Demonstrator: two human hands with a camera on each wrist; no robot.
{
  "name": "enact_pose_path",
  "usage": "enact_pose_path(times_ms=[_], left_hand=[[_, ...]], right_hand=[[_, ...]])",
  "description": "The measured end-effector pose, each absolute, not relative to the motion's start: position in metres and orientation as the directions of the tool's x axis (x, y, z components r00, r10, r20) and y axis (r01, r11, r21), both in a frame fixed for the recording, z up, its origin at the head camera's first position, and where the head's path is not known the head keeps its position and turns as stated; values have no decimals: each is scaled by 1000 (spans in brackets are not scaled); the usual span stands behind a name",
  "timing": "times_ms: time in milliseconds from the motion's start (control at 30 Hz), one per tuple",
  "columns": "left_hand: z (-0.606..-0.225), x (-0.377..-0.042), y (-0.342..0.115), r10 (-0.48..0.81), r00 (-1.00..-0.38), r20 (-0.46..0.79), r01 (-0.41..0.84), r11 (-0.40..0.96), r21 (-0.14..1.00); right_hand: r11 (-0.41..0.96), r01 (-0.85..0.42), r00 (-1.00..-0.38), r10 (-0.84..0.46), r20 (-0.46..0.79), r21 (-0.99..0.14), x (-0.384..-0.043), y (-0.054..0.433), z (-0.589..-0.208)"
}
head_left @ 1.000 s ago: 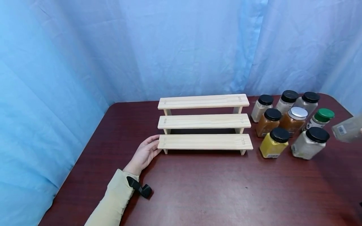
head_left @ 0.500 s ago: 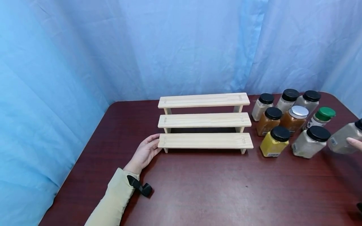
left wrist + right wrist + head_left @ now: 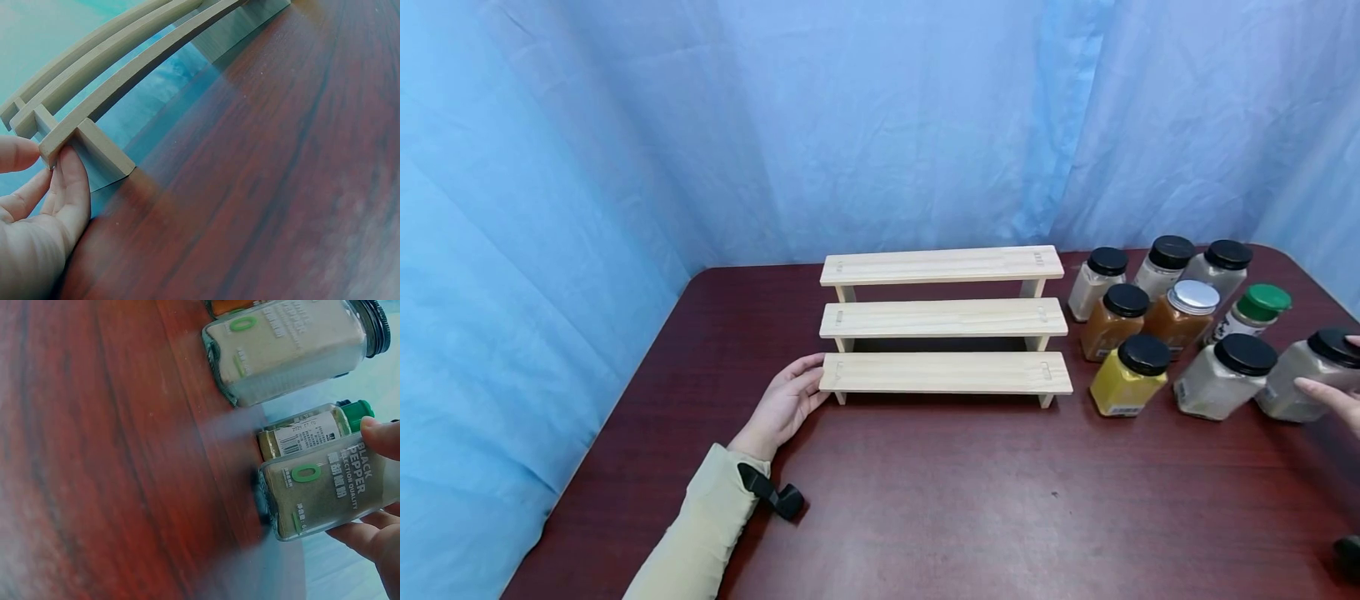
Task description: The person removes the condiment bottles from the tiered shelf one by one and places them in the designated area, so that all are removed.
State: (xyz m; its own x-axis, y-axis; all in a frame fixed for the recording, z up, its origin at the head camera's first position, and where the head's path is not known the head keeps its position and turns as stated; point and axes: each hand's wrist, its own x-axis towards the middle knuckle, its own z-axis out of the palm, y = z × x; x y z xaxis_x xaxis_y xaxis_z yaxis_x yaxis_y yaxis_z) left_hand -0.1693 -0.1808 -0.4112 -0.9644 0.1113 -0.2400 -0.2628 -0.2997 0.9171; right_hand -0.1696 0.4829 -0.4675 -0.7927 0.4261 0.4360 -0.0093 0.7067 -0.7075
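A three-step wooden display rack (image 3: 943, 372) stands at mid-table. My left hand (image 3: 784, 408) pinches the left end of its lowest board; in the left wrist view the thumb lies at the board's edge and the fingers (image 3: 76, 187) reach under it. At the right edge of the head view, my right hand (image 3: 1337, 400) grips a black pepper jar (image 3: 1292, 383) with a black lid. The right wrist view shows the thumb and fingers on opposite sides of this jar (image 3: 325, 494), its label facing the camera. It looks upright, at or very near the tabletop.
Several spice jars group right of the rack: a yellow jar (image 3: 1126, 379), a pale jar (image 3: 1221, 379), a green-lidded jar (image 3: 1247, 315), and a silver-lidded brown jar (image 3: 1180, 321) among them. Blue curtains (image 3: 887, 125) hang behind the dark red table (image 3: 962, 500).
My right hand has come in from the right edge, bringing the pepper jar left and down beside the pale jar. The jar has gone from tilted to upright. My left hand stays put.
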Motion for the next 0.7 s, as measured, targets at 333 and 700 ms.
enact_pose_path(times_ms=[333, 700], left_hand=[[-412, -169, -181, 113, -963, -245, -268, -291, 918], [-411, -169, -179, 114, -964, -240, -264, -318, 911]], right_hand=[[649, -121, -787, 398, 471, -751, -170, 483, -467], [653, -133, -815, 357, 457, -746, -164, 483, -464]])
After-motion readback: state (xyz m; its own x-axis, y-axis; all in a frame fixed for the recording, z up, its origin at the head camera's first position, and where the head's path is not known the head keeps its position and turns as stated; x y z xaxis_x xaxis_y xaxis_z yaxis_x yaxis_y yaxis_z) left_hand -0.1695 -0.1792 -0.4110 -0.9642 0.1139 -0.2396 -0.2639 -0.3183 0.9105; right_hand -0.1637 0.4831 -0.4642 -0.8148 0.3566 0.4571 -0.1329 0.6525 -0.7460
